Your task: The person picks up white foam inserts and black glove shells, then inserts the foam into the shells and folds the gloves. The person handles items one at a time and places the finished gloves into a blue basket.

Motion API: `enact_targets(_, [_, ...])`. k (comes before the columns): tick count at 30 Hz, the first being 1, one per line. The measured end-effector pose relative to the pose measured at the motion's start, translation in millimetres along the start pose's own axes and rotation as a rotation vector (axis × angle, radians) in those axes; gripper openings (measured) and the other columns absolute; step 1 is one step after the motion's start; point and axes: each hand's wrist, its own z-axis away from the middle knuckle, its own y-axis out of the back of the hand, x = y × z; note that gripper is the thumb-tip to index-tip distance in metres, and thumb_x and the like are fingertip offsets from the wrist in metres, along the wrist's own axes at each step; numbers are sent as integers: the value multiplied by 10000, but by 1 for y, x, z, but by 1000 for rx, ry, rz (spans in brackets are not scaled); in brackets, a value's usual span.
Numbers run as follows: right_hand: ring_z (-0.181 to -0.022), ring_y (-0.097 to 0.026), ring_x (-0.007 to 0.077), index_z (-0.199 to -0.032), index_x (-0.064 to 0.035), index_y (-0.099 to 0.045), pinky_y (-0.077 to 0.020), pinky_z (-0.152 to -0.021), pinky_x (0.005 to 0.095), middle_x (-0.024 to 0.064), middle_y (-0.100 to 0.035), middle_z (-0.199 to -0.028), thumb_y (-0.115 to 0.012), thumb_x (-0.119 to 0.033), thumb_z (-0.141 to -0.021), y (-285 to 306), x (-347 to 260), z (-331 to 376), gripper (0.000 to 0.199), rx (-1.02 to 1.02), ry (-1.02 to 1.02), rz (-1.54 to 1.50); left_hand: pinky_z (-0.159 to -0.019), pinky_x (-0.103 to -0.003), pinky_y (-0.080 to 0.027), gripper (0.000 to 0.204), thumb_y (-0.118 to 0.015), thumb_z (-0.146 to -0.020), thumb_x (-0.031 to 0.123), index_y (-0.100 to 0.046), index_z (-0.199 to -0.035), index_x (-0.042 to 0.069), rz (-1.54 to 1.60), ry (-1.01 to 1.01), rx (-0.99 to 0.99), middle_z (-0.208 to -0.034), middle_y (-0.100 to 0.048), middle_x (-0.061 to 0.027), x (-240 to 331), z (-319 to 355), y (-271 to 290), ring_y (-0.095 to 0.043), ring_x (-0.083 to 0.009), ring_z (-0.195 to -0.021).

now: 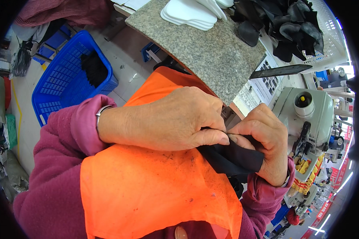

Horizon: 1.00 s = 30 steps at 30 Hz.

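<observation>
Above my orange apron [147, 187], both hands meet at a piece of black fabric [243, 157]. My left hand [179, 117] pinches its upper edge between thumb and curled fingers. Close against it, my right hand [263, 129] grips the same edge with thumb and bent fingers. The fabric hangs down below the fingertips, partly in front of my right wrist. Part of it is hidden behind my left hand.
Ahead is a speckled stone worktop [195, 51] with stacked white pads [191, 14] and a pile of black pieces [283, 28]. A dark flat blade-like strip [281, 71] juts past its edge. A sewing machine [307, 103] stands right; a blue basket [64, 75] sits left.
</observation>
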Motion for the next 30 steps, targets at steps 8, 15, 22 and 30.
enact_targets(8, [-728,-565,241,-847,-30,-644,-424,-641,326,66,-593,-740,-740,-170,-766,10,9,-7,188,-217,-27,-140,-587,-357,-395,129,-720,-818,182,-701,-876,68,-19,-47,7,-680,-531,-55,2,0,1,-520,-235,-650])
enact_targets(15, [-925,-542,275,-978,-15,-617,-428,-821,329,122,-562,-1007,-743,-145,-728,20,12,-7,309,-70,-49,-123,-641,-376,-468,198,-721,-762,175,-680,-821,-10,90,36,63,-744,-614,-133,6,0,2,-604,-304,-709])
enact_targets(22, [-840,-535,200,-914,-11,-596,-393,-728,306,81,-563,-904,-820,-361,-606,27,-17,15,517,365,-211,-52,-626,-349,-480,230,-745,-737,168,-676,-864,-10,53,81,173,-748,-613,-124,3,2,2,-625,-275,-704])
enact_targets(30, [-722,-534,79,-867,-12,-569,-392,-613,205,21,-575,-808,-799,-129,-694,-11,-20,13,311,276,-484,-227,-568,-316,-476,261,-750,-721,132,-666,-920,-15,32,56,231,-739,-604,-110,1,2,-3,-625,-242,-661])
